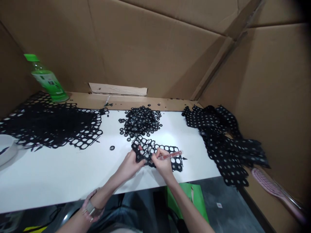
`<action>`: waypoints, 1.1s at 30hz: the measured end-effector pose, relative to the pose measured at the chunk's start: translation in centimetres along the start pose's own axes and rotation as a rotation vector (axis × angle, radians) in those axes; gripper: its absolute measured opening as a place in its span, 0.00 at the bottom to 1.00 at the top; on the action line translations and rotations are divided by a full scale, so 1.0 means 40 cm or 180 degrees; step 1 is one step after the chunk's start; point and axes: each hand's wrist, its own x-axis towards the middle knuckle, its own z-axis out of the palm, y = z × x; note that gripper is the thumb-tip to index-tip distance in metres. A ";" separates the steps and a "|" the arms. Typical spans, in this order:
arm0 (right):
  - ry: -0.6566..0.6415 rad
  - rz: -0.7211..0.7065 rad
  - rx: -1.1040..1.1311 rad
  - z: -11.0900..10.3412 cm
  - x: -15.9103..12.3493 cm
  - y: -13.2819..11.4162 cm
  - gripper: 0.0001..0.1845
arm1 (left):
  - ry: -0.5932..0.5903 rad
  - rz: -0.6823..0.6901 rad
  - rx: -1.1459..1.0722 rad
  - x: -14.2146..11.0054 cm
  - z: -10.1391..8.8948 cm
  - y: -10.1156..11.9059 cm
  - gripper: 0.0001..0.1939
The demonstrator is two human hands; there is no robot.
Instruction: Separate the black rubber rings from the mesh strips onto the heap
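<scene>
A black rubber sheet punched full of round holes (155,152) lies near the front edge of the white table (60,171). My left hand (130,166) pinches the sheet's left end, fingers closed on it. My right hand (162,163) is closed around a thin pink-clear pen-like tool (171,156), whose tip rests on the sheet. Just behind the sheet sits a pile of small black rings (141,122). One loose ring (112,148) lies to the left.
A heap of emptied black mesh sheets (53,124) covers the left of the table, with a green-capped bottle (47,79) behind it. Stacked dotted black sheets (223,142) lie at the right, a pink brush (272,186) beyond them. Cardboard walls surround the table. A white bowl (6,147) sits far left.
</scene>
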 end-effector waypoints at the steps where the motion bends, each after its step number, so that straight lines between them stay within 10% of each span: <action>1: 0.0001 -0.0008 -0.0021 0.000 0.000 0.000 0.13 | 0.0016 0.0015 0.0014 0.000 0.001 0.000 0.12; 33: -0.0028 0.0056 0.0227 0.009 -0.003 0.002 0.14 | 0.0251 -0.0304 -0.0656 0.002 -0.004 -0.043 0.15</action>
